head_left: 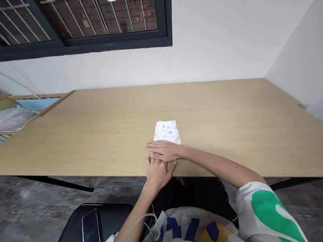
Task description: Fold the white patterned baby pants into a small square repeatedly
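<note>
A small white cloth [168,132] with a faint printed pattern lies folded on the wooden table [110,137], near its front edge. My right hand [165,150] rests flat across the near part of the cloth, its fingers stretched out to the left. Just below it, my left hand [158,172] is at the cloth's near end, with the thumb spread to the right and the fingertips close to my right hand. The part of the cloth under the hands is hidden.
A crib-like wooden box [1,106] with blue fabric and a white bundle stands at the table's left end. A black chair [71,225] holding a phone [90,232] is below the table. A white cable runs by my left forearm.
</note>
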`<state>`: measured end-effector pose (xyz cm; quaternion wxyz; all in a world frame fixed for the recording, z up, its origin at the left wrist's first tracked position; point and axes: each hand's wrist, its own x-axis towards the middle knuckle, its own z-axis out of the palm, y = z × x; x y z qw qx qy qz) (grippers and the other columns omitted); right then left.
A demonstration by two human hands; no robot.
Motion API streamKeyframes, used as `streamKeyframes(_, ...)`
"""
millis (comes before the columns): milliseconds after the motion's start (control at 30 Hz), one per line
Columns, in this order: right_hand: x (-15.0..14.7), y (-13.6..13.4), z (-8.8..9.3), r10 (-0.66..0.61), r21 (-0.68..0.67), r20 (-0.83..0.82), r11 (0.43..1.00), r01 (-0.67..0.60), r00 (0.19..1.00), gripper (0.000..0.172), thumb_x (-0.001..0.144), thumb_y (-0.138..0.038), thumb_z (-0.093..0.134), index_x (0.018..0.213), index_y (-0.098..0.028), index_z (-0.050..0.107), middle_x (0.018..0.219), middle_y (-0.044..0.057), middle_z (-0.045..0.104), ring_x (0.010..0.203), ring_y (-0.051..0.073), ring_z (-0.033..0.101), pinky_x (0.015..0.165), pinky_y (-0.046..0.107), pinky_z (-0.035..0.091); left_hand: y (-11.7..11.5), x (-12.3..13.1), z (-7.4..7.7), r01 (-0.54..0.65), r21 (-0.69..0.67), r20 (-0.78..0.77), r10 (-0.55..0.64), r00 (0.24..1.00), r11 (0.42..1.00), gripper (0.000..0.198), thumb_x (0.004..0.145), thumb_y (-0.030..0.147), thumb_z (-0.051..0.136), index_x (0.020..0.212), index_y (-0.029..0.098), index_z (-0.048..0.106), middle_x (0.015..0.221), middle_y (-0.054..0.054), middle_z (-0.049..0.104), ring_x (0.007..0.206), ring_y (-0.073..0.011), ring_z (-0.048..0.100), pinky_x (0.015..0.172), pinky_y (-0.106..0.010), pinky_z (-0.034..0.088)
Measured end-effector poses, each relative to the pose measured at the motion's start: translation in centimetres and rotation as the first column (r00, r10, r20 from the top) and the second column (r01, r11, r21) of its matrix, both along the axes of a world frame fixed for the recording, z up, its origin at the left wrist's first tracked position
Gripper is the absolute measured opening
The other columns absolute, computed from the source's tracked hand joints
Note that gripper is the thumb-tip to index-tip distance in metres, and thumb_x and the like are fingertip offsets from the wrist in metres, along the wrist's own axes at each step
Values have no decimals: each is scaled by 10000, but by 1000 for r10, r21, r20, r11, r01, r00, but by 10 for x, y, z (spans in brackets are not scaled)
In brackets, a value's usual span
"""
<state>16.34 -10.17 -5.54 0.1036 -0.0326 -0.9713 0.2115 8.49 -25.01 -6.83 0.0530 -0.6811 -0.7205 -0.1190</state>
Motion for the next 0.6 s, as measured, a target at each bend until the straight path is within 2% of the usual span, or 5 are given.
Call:
streamKeyframes(100, 2, 24, -9, -91, -4, 54, 996, 91, 994, 668, 1113, -512, 318, 1627, -93, 400, 1705, 134, 301, 1611, 272, 233, 1331, 467, 159, -1, 1, 2, 13, 31, -30, -12, 999, 999, 549, 1039, 567, 474, 1350, 188, 719, 1463, -257, 598, 1441, -442, 470, 1129, -602, 393)
streamKeyframes(233, 7, 65, -17, -221, 25, 50, 975, 220, 974, 722, 1067, -595, 372, 1651, -170, 373, 1720, 109, 269, 1614, 294, 220, 1330, 518, 127, -2, 2, 4, 6, 32, -36, -5, 999, 999, 587, 1038, 558, 491, 1548, 273, 545, 1641, -230, 419, 1509, -442, 399, 1121, -607, 406)
streamKeyframes(400, 13, 106, -18, -310, 97, 38, 947, 306, 950, 749, 1059, -620, 323, 1679, -200, 306, 1732, 88, 236, 1618, 288, 206, 1327, 511, 137, -3, 2, 6, 2, 8, -45, -2, 999, 1000, 605, 1042, 548, 491, 1591, 294, 482, 1675, -217, 371, 1524, -437, 386, 1120, -598, 416)
streamKeyframes(500, 15, 115, -17, -349, 134, 14, 929, 344, 937, 730, 1062, -596, 318, 1677, -202, 306, 1728, 98, 270, 1613, 279, 229, 1322, 511, 154, -3, 2, 5, 4, 18, -45, -3, 999, 1000, 607, 1038, 544, 501, 1589, 290, 485, 1673, -216, 375, 1520, -443, 391, 1114, -601, 420)
streamKeyframes(600, 21, 107, -10, -391, 174, -49, 903, 394, 919, 687, 1074, -521, 337, 1656, -158, 341, 1733, 127, 273, 1618, 282, 215, 1318, 505, 158, -1, -1, 4, 10, 45, -29, -8, 1000, 999, 591, 1049, 503, 489, 1580, 243, 496, 1656, -217, 406, 1502, -430, 423, 1105, -598, 425)
